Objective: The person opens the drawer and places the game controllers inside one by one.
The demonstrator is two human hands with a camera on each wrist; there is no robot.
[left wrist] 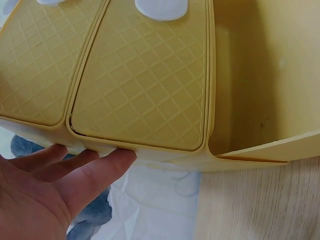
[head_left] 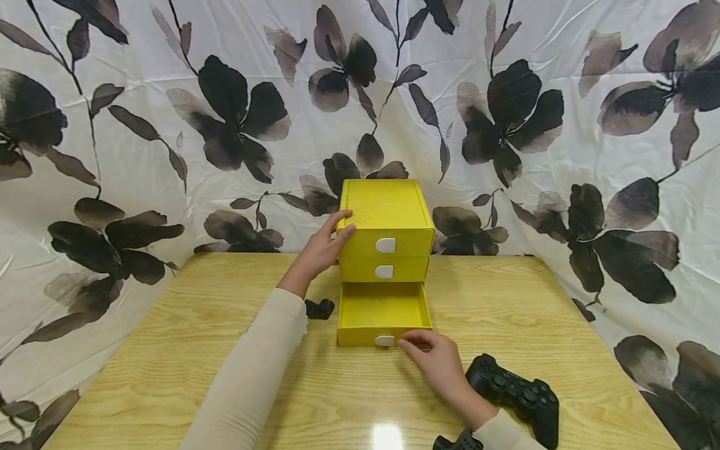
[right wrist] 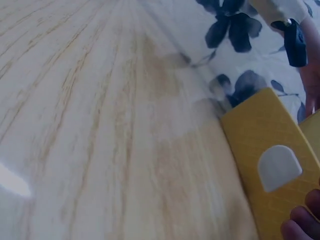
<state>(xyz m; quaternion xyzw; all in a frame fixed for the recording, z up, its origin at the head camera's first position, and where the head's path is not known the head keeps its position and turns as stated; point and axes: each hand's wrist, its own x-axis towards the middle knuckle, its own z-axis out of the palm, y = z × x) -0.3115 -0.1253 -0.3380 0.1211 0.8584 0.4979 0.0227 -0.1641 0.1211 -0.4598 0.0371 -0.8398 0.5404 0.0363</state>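
A yellow drawer unit with white tab handles stands at the back of the table. Its bottom drawer is pulled out, with yellow floor showing inside; the two drawers above are closed. My left hand rests against the unit's upper left side, thumb near the front edge. In the left wrist view its extended fingers touch the side wall. My right hand is at the right part of the bottom drawer's front, fingers loosely bent. Its fingertips lie close to the panel, beside the white handle.
A black game controller lies on the wooden table right of my right wrist. A small black object sits left of the drawer, partly behind my left forearm. Another black object shows at the bottom edge. Floral fabric hangs behind.
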